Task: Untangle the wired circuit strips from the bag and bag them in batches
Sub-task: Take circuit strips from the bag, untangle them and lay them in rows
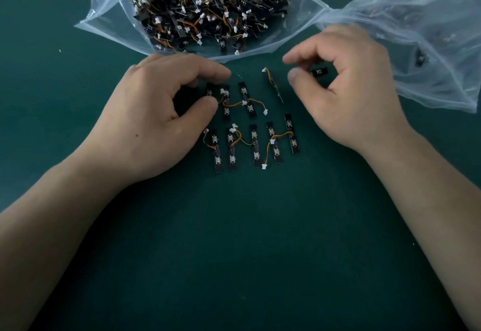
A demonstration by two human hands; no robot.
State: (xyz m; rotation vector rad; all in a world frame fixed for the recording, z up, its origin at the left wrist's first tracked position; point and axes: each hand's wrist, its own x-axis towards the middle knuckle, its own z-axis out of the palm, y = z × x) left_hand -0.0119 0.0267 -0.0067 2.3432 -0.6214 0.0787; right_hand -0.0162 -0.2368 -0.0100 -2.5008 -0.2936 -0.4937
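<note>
Green mat bears laid-out strips — left hand pinches one, right hand curled, grasp unclear.

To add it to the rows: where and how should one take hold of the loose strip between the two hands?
Pinch the loose strip by its flat faces at mid-length, from above, with the right hand beside it. It seems to stand on its long edge, and its wire and white connector are at the far end, so this grip spares them.
</note>
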